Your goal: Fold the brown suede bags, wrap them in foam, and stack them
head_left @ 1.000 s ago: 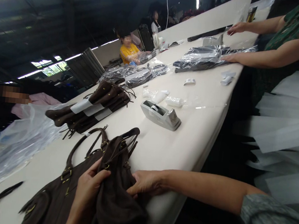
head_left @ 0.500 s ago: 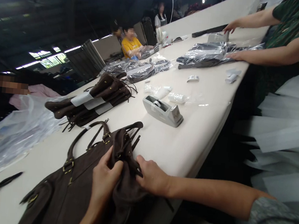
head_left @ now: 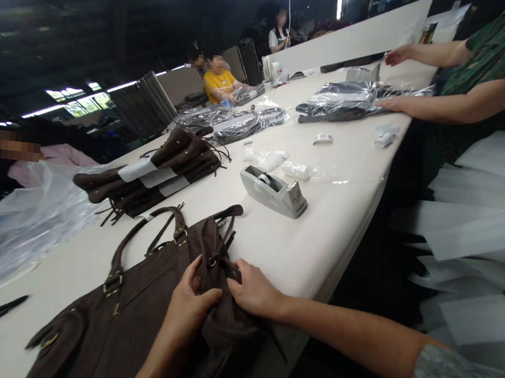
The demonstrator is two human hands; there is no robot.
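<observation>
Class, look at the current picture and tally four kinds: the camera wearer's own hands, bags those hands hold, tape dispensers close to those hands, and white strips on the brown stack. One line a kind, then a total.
Own hands, left hand and right hand: 2
Held brown bag: 1
Close tape dispenser: 1
White strips on the brown stack: 3
Total: 7

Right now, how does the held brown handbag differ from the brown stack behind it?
The left hand and right hand hold the brown handbag; no hand touches the brown stack. The handbag's handle arches up; the stack has broad white bands across it. Both are dark brown with brass-coloured fittings.
</observation>
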